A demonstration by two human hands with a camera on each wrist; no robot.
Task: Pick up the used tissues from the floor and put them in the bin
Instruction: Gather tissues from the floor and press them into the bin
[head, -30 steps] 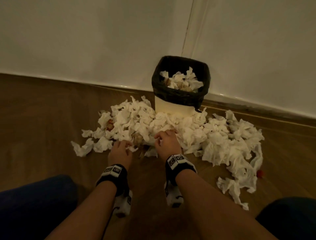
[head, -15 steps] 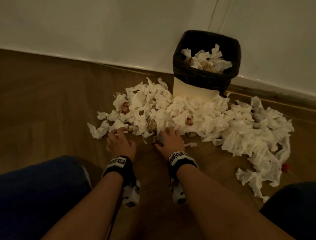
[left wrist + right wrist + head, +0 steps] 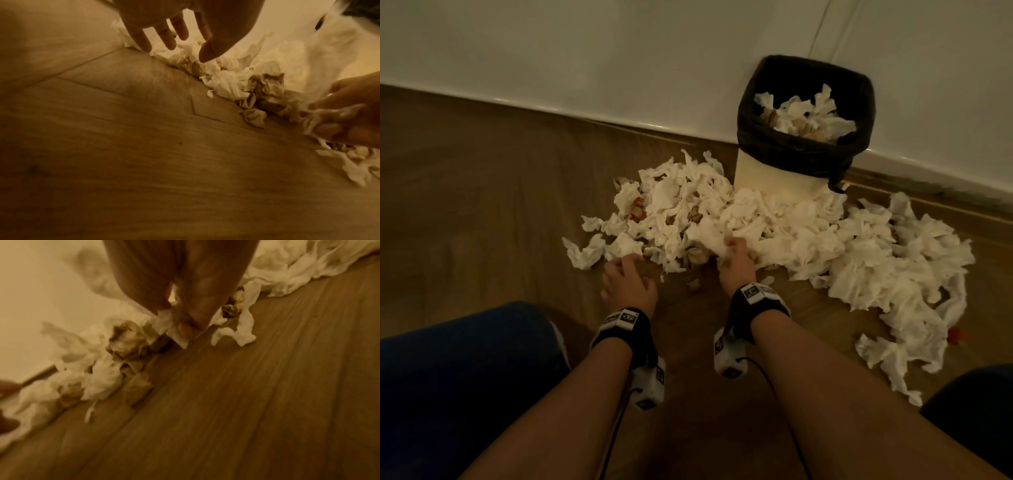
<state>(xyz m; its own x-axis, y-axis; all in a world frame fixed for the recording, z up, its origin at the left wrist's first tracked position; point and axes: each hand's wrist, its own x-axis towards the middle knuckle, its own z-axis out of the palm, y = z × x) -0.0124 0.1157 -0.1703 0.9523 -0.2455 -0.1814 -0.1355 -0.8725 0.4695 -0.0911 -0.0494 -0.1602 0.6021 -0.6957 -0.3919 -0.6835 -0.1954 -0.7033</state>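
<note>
A wide heap of crumpled white tissues (image 3: pixel 774 236), some stained brown, lies on the wooden floor in front of a white bin (image 3: pixel 777 178) lined with a black bag (image 3: pixel 804 150). The bin holds several tissues (image 3: pixel 804 116). My right hand (image 3: pixel 736 260) grips a clump of white tissue (image 3: pixel 164 321) at the near edge of the heap, fingers curled round it. My left hand (image 3: pixel 626 277) hovers over the heap's left edge with fingers (image 3: pixel 168 37) spread and straight, holding nothing. Brown crumpled tissues (image 3: pixel 265 87) lie between the two hands.
A white wall (image 3: pixel 619 51) and skirting run behind the bin. My knees in dark blue trousers (image 3: pixel 458 377) sit at the lower left and lower right. A small red scrap (image 3: pixel 955 334) lies at the heap's right end. Bare floor (image 3: pixel 482 205) stretches to the left.
The head view has shifted left, so bin and heap sit further right. My right hand has closed on a clump of tissue and my left hand has spread its fingers.
</note>
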